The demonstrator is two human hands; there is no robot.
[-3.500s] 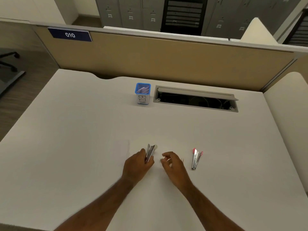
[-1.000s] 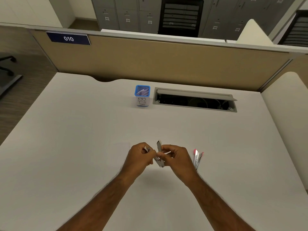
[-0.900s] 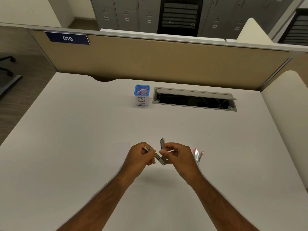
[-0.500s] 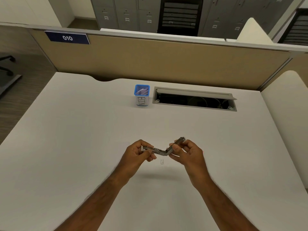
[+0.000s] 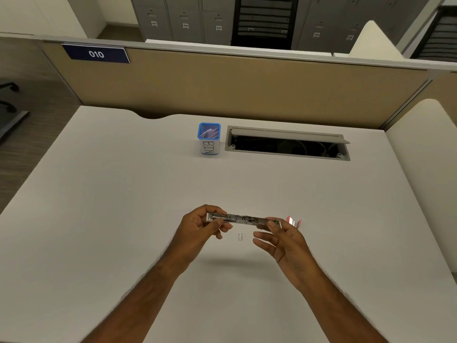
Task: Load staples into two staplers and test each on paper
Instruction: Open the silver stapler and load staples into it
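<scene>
A silver stapler point(image 5: 243, 219) is swung fully open into one flat bar, held level above the white desk point(image 5: 123, 219). My left hand point(image 5: 199, 229) pinches its left end. My right hand point(image 5: 284, 241) pinches its right end between thumb and forefinger, the other fingers spread below. A small strip of staples point(image 5: 240, 236) lies on the desk under the stapler. A second stapler with pink ends point(image 5: 294, 221) lies on the desk just behind my right hand, partly hidden. The white paper under my hands is hard to tell from the desk.
A blue cup marked BIN point(image 5: 209, 138) holding paper scraps stands at the back of the desk. Beside it on the right is an open cable hatch point(image 5: 286, 146). A tan partition point(image 5: 247, 85) closes the far edge.
The stapler was lifted off the desk and unfolded from closed, through a bent angle, to fully flat. My right hand moved right with the top arm. The staple strip now lies uncovered.
</scene>
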